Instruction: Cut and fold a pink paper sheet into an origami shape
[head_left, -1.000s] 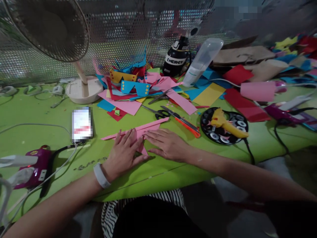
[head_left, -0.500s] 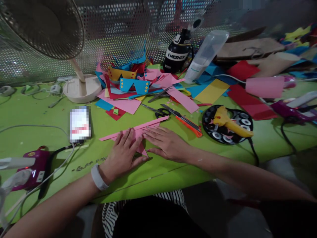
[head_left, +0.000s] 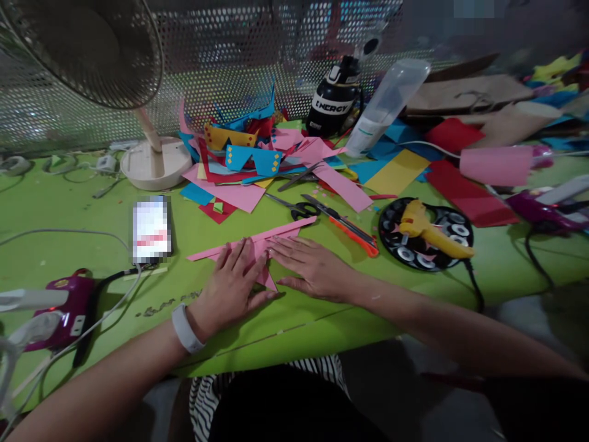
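A pink paper piece [head_left: 257, 236] lies on the green table, with a long thin strip along its far edge and a pointed part towards me. My left hand [head_left: 237, 279] rests flat on its left side, fingers stretched out. Across its right side lies my right hand [head_left: 310, 267], also flat with the fingers extended. Both palms hide much of the paper's middle. Just beyond my right hand are black-handled scissors [head_left: 304, 211] and an orange utility knife [head_left: 352, 233].
Blue paper glasses [head_left: 253, 161] sit on a heap of coloured paper at the back. A yellow glue gun [head_left: 427, 230] lies on a round black tray at right. A phone [head_left: 151, 230], a fan base [head_left: 156, 162] and a purple device [head_left: 64, 310] are at left; a black bottle [head_left: 334, 101] stands behind.
The whole view has shifted slightly, so everything appears a little further right. Both hands stay flat on the pink paper, with hardly any movement.
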`<action>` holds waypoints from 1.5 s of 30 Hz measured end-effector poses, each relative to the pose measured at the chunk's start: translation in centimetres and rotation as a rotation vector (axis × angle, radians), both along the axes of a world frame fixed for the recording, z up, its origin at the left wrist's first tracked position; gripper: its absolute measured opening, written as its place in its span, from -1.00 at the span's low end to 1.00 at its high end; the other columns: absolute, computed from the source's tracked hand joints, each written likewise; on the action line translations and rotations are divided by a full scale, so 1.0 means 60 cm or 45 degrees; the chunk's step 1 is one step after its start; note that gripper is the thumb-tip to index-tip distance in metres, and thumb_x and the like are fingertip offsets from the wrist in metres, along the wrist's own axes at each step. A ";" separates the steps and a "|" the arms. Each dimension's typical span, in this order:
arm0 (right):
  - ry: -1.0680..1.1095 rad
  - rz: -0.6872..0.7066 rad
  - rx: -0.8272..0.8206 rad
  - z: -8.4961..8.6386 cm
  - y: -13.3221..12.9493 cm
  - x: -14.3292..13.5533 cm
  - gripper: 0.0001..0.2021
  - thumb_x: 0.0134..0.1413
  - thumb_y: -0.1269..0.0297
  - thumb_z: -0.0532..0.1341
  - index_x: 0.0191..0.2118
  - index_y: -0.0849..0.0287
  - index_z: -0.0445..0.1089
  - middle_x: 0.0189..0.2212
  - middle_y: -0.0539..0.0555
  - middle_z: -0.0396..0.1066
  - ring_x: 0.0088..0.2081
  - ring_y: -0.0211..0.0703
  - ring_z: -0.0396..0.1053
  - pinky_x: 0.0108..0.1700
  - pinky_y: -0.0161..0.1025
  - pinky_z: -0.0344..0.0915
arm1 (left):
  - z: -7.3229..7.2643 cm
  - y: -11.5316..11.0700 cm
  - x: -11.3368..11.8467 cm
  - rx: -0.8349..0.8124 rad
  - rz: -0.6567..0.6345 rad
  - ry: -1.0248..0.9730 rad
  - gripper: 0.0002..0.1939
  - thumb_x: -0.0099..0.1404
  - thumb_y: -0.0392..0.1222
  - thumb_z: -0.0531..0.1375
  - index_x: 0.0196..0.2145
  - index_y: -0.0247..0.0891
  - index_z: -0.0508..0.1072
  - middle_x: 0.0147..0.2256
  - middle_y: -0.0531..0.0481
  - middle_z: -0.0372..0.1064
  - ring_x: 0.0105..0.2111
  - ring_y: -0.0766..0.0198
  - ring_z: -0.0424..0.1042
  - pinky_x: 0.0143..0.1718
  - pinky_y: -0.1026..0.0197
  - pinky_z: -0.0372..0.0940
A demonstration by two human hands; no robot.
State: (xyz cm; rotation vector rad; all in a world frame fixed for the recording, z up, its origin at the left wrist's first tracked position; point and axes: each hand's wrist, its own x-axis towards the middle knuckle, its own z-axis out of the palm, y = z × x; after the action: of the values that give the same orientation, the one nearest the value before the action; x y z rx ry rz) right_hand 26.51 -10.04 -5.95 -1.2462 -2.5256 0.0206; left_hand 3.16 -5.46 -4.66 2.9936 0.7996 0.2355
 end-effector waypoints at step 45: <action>-0.046 0.034 0.007 0.002 0.004 0.005 -0.39 0.32 -0.05 -0.05 0.25 0.35 0.20 0.23 0.26 0.19 0.29 0.04 0.10 0.27 0.07 0.15 | -0.011 0.002 -0.002 0.034 0.013 -0.043 -0.25 0.36 0.28 -0.06 0.28 -0.33 0.08 0.31 -0.36 -0.04 0.32 -0.12 -0.04 0.27 -0.22 -0.05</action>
State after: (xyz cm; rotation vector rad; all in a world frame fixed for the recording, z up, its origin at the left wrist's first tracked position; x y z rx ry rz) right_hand 26.78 -9.80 -5.82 -1.2211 -2.5712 -0.0026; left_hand 3.02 -5.37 -5.34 3.0023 0.8152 0.2989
